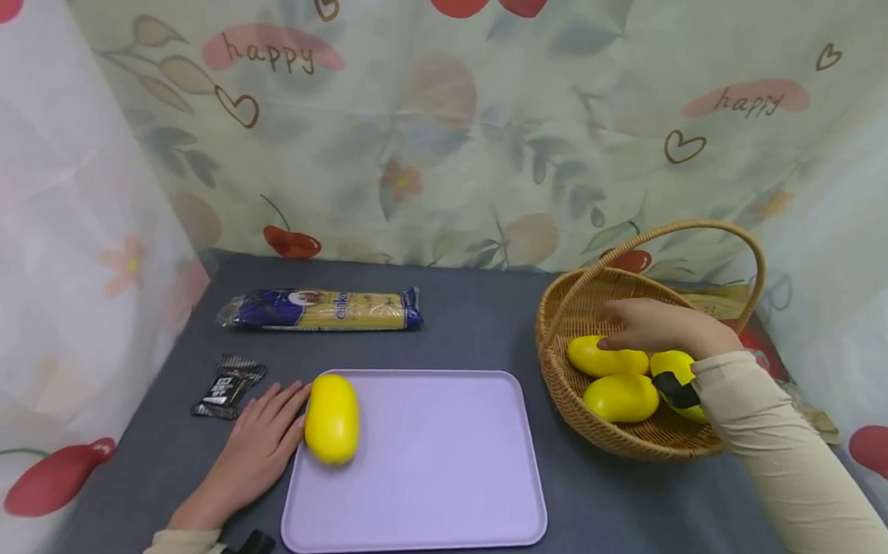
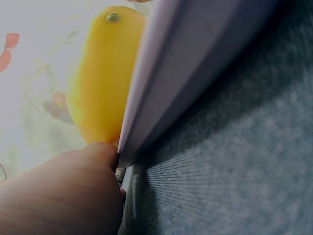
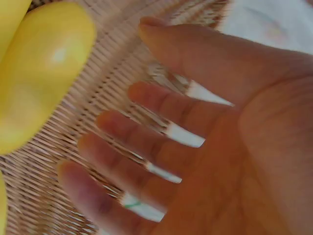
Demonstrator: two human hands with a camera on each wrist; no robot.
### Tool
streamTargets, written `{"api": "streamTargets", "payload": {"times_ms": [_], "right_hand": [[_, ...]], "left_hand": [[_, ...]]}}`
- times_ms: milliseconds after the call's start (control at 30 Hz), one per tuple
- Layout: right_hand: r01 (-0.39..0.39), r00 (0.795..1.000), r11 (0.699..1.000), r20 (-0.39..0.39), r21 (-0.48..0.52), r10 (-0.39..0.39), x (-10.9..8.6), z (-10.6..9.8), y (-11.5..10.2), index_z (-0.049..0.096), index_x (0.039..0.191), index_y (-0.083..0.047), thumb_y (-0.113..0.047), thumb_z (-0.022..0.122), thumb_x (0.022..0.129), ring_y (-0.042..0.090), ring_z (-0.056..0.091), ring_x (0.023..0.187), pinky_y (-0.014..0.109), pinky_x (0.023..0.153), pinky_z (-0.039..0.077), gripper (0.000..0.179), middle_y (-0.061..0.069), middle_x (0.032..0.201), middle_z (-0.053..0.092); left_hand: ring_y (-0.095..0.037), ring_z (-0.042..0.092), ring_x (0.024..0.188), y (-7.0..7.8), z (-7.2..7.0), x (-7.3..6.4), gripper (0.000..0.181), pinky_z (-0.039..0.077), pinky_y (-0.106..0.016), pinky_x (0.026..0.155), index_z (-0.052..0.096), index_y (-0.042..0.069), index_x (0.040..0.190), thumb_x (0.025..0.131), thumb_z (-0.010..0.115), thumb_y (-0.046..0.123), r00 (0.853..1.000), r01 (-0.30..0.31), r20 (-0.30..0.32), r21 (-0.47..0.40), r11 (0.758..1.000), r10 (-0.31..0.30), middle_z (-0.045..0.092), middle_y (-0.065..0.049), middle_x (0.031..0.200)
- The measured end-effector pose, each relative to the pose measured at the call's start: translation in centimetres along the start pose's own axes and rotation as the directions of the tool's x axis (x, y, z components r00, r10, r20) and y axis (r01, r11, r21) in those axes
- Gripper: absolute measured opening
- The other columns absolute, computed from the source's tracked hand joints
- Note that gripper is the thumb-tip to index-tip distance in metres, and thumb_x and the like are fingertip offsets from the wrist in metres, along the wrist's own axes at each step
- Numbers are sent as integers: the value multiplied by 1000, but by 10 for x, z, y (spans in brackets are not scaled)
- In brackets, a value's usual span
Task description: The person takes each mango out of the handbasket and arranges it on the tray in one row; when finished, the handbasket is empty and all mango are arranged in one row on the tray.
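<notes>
A yellow mango [image 1: 333, 419] lies lengthwise on the left side of a pale purple tray [image 1: 436, 467]. Beside it my left hand [image 1: 262, 438] rests on the table with its fingers extended, at the tray's left edge; in the left wrist view the thumb side is against the rim, close below the mango [image 2: 105, 73]. Over a wicker basket [image 1: 561, 315] at the right hovers my right hand [image 1: 661, 324], its fingers spread and the palm holding nothing in the right wrist view. Under and beside it in the basket lie several mangoes [image 1: 621, 398].
A pack of spaghetti [image 1: 338, 309] lies behind the tray. Left of the tray is a small black wrapped packet [image 1: 229, 387]. The basket's arched handle [image 1: 703, 224] rises above the right hand. Patterned curtains [image 1: 450, 145] hang at the back and both sides.
</notes>
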State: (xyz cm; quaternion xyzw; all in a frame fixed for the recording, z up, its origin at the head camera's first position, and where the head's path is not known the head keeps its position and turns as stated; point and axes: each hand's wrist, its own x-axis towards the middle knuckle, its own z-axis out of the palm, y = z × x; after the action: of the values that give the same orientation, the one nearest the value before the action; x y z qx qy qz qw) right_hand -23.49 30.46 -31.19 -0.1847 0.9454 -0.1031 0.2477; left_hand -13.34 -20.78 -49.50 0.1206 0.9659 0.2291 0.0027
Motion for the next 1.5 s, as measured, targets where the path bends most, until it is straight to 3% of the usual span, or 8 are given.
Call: {"api": "streamTargets", "payload": {"times_ms": [100, 233, 300, 433, 667, 1033, 1267, 1500], "right_hand": [[-64, 997, 997, 56, 42, 62, 11, 5, 8, 34, 144, 6, -36, 59, 94, 37, 57, 111, 47, 83, 53, 71, 31, 141, 41], [-108, 990, 994, 98, 29, 104, 19, 13, 13, 29, 146, 8, -43, 59, 93, 50, 41, 127, 59, 99, 41, 79, 34, 146, 32], [-89, 992, 996, 87, -9, 90, 22, 17, 14, 35, 144, 6, -41, 60, 93, 51, 35, 131, 62, 103, 34, 74, 32, 146, 34], [-66, 996, 997, 58, -40, 68, 24, 23, 14, 37, 143, 5, -30, 66, 91, 51, 37, 129, 62, 102, 36, 70, 34, 143, 38], [-100, 994, 990, 32, -100, 104, 26, 31, 12, 40, 143, 1, -22, 72, 85, 59, 21, 132, 68, 100, 34, 71, 40, 145, 23], [2, 1000, 990, -2, -144, -2, 33, 32, 12, 52, 128, 6, -15, 76, 81, 47, 47, 120, 58, 99, 41, 58, 27, 129, 52], [-9, 999, 993, -33, -115, 6, 34, 32, 15, 34, 143, 6, -14, 77, 81, 49, 41, 127, 59, 103, 37, 79, 34, 140, 40], [39, 995, 994, -92, -99, -48, 27, 28, 15, 44, 139, 1, -19, 74, 84, 44, 47, 121, 57, 97, 43, 67, 29, 134, 46]], "left_hand": [[-40, 18, 143, 0, 0, 0, 56, 10, -64, 112, 33, 15, 150, 103, 32, 46, 1000, -1, -1, 3, 1000, 1, 33, -13, 153], [-40, 18, 143, 1, 0, 1, 57, 10, -64, 112, 33, 15, 150, 103, 31, 46, 1000, -2, 1, 3, 1000, 2, 33, -13, 153], [-40, 18, 143, 1, 1, 1, 57, 10, -64, 112, 33, 14, 150, 103, 31, 46, 1000, -3, 0, 4, 1000, 3, 33, -13, 153], [-41, 19, 143, 1, 1, 1, 56, 11, -64, 112, 34, 14, 150, 103, 32, 45, 1000, -5, -6, 9, 1000, 5, 34, -13, 153], [-40, 20, 143, 0, 2, 1, 55, 11, -64, 113, 35, 14, 149, 103, 33, 44, 1000, -8, -16, 11, 1000, 8, 35, -13, 152], [-40, 20, 143, 0, 2, 0, 55, 11, -64, 112, 35, 14, 150, 103, 32, 44, 1000, -3, -14, 13, 1000, 3, 35, -13, 152], [-40, 21, 143, 2, 1, 1, 55, 11, -64, 112, 35, 14, 149, 103, 32, 44, 1000, 1, -20, 18, 1000, -1, 36, -13, 152], [-40, 21, 142, 1, 1, 0, 55, 12, -65, 112, 36, 14, 149, 103, 33, 44, 1000, -5, -31, 18, 1000, 5, 36, -13, 152]]}}
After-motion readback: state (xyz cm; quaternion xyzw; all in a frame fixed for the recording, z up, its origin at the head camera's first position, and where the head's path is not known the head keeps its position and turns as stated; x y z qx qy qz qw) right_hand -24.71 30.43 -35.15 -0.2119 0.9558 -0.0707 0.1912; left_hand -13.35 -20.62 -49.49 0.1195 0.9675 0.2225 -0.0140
